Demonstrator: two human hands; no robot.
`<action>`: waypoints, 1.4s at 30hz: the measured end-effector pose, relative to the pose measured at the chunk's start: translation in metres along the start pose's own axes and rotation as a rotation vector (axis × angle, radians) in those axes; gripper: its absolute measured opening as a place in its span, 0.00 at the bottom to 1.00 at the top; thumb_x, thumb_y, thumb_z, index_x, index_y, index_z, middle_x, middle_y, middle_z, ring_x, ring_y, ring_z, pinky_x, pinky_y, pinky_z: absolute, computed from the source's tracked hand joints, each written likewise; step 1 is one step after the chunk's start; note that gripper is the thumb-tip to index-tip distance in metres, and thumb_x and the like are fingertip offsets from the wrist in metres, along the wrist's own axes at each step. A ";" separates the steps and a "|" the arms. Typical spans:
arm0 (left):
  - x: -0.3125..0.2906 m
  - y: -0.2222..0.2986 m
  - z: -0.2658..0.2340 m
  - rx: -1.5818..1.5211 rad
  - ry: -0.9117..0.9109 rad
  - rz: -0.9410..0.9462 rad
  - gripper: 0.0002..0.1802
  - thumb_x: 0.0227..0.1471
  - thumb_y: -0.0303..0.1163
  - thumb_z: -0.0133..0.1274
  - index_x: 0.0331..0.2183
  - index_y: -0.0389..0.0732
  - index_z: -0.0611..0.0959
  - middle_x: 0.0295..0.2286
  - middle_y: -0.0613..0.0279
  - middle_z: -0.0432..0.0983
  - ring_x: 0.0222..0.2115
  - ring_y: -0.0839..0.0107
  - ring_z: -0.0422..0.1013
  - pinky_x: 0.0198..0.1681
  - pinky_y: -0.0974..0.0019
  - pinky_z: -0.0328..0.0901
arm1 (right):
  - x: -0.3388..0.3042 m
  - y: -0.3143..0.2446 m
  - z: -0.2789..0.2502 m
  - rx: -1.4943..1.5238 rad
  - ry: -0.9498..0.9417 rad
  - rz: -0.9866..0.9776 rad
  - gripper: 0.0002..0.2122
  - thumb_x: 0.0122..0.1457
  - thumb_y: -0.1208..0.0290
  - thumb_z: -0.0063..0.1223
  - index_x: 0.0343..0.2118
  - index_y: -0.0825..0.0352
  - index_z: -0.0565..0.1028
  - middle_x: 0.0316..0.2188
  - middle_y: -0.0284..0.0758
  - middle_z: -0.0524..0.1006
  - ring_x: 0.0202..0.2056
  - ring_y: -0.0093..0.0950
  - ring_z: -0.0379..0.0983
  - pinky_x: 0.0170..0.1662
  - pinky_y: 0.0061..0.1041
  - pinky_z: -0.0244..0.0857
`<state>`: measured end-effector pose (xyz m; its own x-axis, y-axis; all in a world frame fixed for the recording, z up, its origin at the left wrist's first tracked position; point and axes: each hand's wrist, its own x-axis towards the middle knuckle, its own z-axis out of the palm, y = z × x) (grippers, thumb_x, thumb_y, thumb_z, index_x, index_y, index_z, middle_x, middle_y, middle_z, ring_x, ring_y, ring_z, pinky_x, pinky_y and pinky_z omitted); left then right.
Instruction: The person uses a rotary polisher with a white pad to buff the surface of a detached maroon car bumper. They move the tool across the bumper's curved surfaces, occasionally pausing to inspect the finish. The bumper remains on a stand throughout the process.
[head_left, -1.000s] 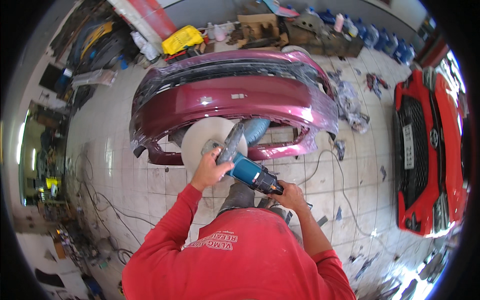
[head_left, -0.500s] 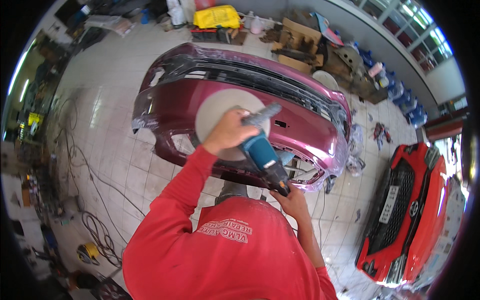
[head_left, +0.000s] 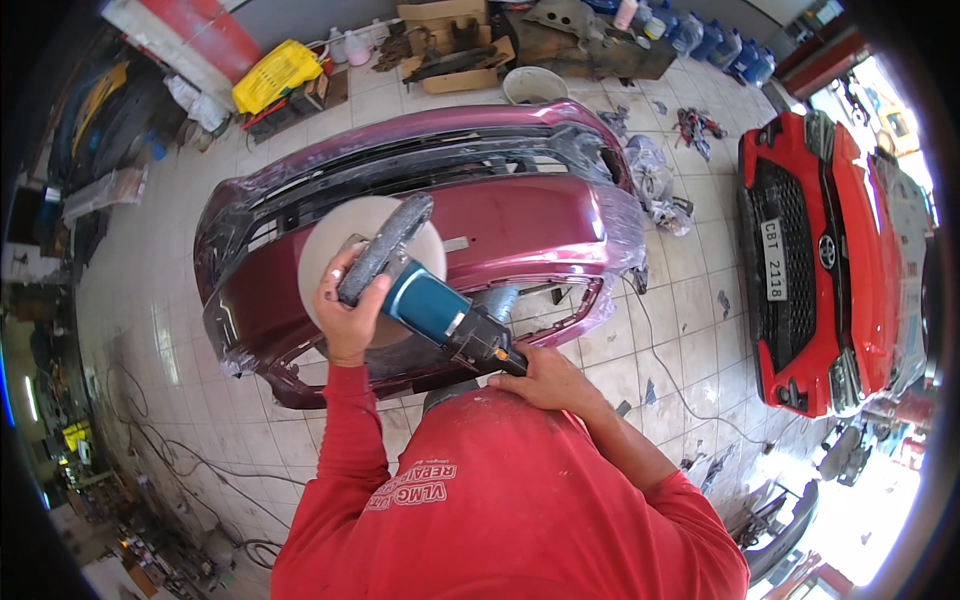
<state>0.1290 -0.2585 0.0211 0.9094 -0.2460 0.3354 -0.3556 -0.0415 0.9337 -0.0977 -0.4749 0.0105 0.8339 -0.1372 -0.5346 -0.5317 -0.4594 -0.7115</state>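
A blue and black power polisher (head_left: 430,300) with a large round whitish pad (head_left: 325,235) is over the left part of a glossy maroon car bumper (head_left: 530,220). My left hand (head_left: 350,310) is closed round the polisher's dark, worn front handle (head_left: 392,245). Around the black rear grip, close to my body, my right hand (head_left: 550,380) is closed. The pad hides the bumper's surface beneath it, so its contact there cannot be seen. Clear plastic film (head_left: 622,225) wraps the bumper's right end.
A red car front (head_left: 845,270) stands at the right. Cables (head_left: 190,460) lie across the tiled floor at left, and another cord (head_left: 665,370) runs at right. Behind the bumper are a bucket (head_left: 535,86), cardboard boxes (head_left: 445,40), a yellow cover (head_left: 277,77) and water bottles (head_left: 715,45).
The view has turned, so the bumper and polisher appear farther left. My left hand now grips the front handle from its lower left end. Both hands stay on the polisher.
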 end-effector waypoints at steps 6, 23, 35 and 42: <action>-0.009 0.003 0.122 0.121 -0.144 0.002 0.16 0.50 0.32 0.73 0.38 0.35 0.86 0.31 0.63 0.84 0.32 0.75 0.78 0.39 0.68 0.72 | -0.039 0.074 -0.045 0.172 0.106 0.118 0.32 0.56 0.44 0.69 0.51 0.70 0.81 0.35 0.52 0.84 0.42 0.49 0.83 0.47 0.43 0.74; 0.033 -0.010 0.216 0.133 -0.367 0.146 0.20 0.49 0.43 0.74 0.31 0.37 0.86 0.22 0.58 0.79 0.24 0.70 0.76 0.31 0.64 0.70 | -0.037 0.077 -0.074 0.309 0.087 0.385 0.27 0.58 0.51 0.69 0.45 0.75 0.82 0.31 0.49 0.85 0.36 0.40 0.84 0.44 0.40 0.74; 0.034 -0.005 -0.069 0.118 0.109 -0.122 0.16 0.53 0.34 0.73 0.39 0.33 0.89 0.31 0.66 0.85 0.32 0.79 0.77 0.37 0.70 0.72 | 0.064 -0.060 -0.005 0.016 -0.438 -0.188 0.43 0.49 0.46 0.75 0.61 0.74 0.73 0.43 0.52 0.84 0.46 0.45 0.82 0.50 0.40 0.72; 0.041 -0.050 -0.204 0.301 0.429 -0.113 0.17 0.51 0.36 0.74 0.33 0.32 0.86 0.27 0.69 0.80 0.27 0.79 0.72 0.34 0.72 0.68 | 0.104 -0.127 0.062 0.002 -0.457 -0.341 0.41 0.52 0.51 0.74 0.63 0.73 0.69 0.48 0.54 0.82 0.51 0.50 0.80 0.56 0.41 0.70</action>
<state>0.2283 -0.0687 0.0142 0.9296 0.1915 0.3148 -0.2393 -0.3357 0.9111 0.0476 -0.3765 0.0176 0.8102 0.4121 -0.4169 -0.2441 -0.4093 -0.8791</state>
